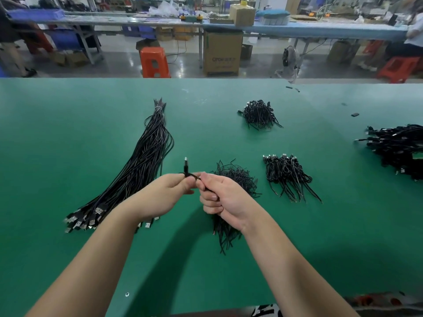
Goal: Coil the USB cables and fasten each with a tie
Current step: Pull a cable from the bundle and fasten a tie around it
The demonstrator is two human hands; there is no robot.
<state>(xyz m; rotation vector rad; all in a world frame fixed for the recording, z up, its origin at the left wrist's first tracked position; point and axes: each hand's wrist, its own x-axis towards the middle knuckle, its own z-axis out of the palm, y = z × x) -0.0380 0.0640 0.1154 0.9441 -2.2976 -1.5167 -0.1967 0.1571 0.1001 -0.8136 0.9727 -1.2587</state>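
My left hand [167,193] pinches a black USB cable [186,170] whose plug end sticks up above my fingers. My right hand [219,197] is curled and grips the same cable just to the right; whether it also holds a tie I cannot tell. A long bundle of straight black USB cables [142,165] lies to the left, its metal plugs near my left wrist. Under my right hand lies a loose heap of black ties [235,177]. Coiled, tied cables form piles at centre right [288,175], further back [258,114] and at the right edge [398,147].
All of this lies on a green table mat [68,133]. A few small black bits [354,114] lie near the far right of it. Beyond the far edge are an orange stool [154,61], cardboard boxes [222,53] and another workbench [297,28].
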